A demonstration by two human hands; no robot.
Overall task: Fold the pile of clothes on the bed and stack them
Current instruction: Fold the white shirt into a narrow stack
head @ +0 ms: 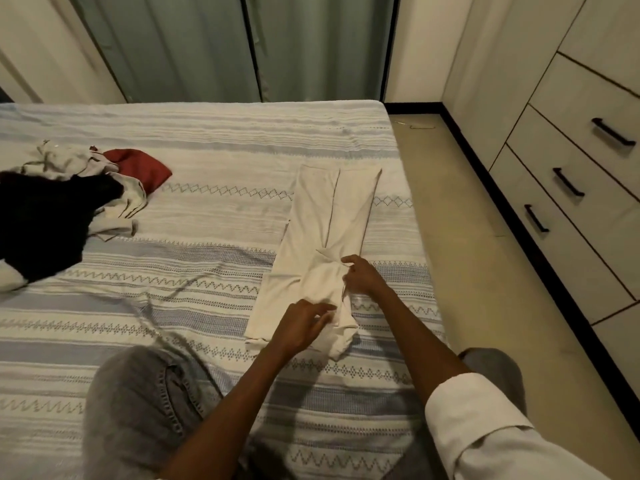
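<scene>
Bed [214,133]: we are looking down on a mattress covered by a white and blue-grey striped spread with zigzag and diamond bands; it is filling most of the view.

Drawer unit [571,157]: pale fronts with dark bar handles, standing along the right wall across a strip of tan floor from the bed.

Curtains [214,46]: grey-green, hanging beyond the far edge of the bed.

Pile of clothes [69,202]: lying unfolded at the left of the bed, well apart from our hands. We are counting a black garment [45,223] in front, pale crumpled pieces [62,161] behind it, and a red piece [142,168] at the far side.

Cream trousers [322,237]: lying flat and lengthwise near the right edge of the bed, legs pointing away from us, waist end nearest us and bunching.

Knee in grey jeans [138,403]: resting on the bed at the lower left.

White sleeve [485,427]: rolled back on our right forearm.

Left hand [301,327]: lying on the waist end of the trousers, fingers curling into the bunched cloth; it seems to be pinching a fold, though the fingertips are partly hidden.

Right hand [360,275]: reaching to the trousers' right edge just beyond the left hand, thumb and fingers drawn together and nipping the fabric there.
</scene>
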